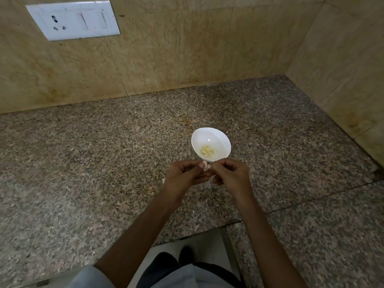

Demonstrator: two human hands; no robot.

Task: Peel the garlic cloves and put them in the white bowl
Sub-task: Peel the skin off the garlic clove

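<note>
Head view, the only cam. Landmark = white bowl (211, 142), sitting on the speckled granite counter (104, 163).

- Your left hand (182, 175) and right hand (230, 173) meet just on the near side of the bowl, at its front edge, raised over the counter.
- Both are curled closed, thumb + fingertips pinching a garlic clove (206, 166) between them. Only a pale pinkish sliver of it shows; the rest is hidden by fingers. Can't tell how much skin is left on it.
- Inside the bowl: small heap of peeled cloves (207, 151), yellowish, lying toward the near wall.
- Left of your left hand, nearer you than the bowl: a small whitish scrap (163, 180) at the hand's edge, prob a bit of peel; too small to confirm.
- No unpeeled stock seen near the bowl. Far wall behind it has a switch/socket plate (72, 19), well apart to the left.

Judgement: mid-peel on one clove, several already done.

Risks from here:
- Clove is small and likely slick once bared; too hard a squeeze could shoot it out onto the counter or over the counter edge toward the floor.
- You're working right at the rim, so loose skin may drop in with the peeled cloves.
- Bowl looks light; a knuckle bump on the near rim could tip or shove it.
</note>
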